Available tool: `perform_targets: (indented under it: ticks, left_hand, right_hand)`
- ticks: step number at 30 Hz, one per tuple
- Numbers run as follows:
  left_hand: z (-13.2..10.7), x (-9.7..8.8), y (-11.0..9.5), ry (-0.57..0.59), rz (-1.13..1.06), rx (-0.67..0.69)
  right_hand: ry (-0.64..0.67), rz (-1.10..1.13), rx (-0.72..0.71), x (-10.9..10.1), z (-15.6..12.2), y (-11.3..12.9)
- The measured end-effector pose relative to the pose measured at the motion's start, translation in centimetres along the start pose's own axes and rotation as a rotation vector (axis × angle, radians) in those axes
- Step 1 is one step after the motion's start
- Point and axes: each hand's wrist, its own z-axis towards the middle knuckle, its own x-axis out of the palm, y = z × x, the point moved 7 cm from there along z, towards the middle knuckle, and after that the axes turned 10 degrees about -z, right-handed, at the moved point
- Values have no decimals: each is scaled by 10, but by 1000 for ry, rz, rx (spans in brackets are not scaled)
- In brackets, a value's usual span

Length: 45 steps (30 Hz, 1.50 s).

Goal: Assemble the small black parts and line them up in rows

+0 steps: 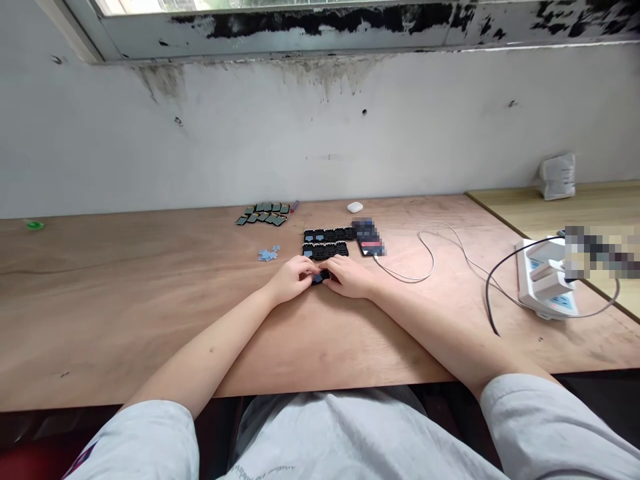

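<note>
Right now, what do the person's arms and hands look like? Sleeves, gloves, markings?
Bare left hand and right hand: no gloves, no watch or rings visible. Forearms are bare. The right sleeve and left sleeve are short and light grey; the left has a dark mark. No cables on the arms.

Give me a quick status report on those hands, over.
Left hand and right hand together on a small black-and-blue piece. Two rows of black pieces just ahead.
</note>
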Motion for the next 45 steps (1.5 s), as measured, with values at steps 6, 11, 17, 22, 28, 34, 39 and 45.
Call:
perform_targets:
  ticks: [6,11,17,22,28,34,39,45]
  left_hand:
    - [-3,1,-6,145,110,99]
    - [-2,-3,-2,213,70,93]
    - [-2,-5,7,173,45,40]
    - [-4,-5,9,134,7,95]
    - [-2,-2,6,180,48,117]
    - [-1,0,10,186,50,106]
    - [-1,0,8,205,93,138]
    - [-3,0,7,176,83,208]
  right_hand:
    - [3,10,31,2,0,-3]
    - [12,16,28,2,-1,-3]
    - [15,14,17,3,0,-4]
    - [7,17,21,3,0,-5]
    - [11,34,20,2,0,-4]
    - [-9,26,4,6,-1,-8]
    - [-5,19,12,6,0,-8]
    - [-8,35,2,4,1,-7]
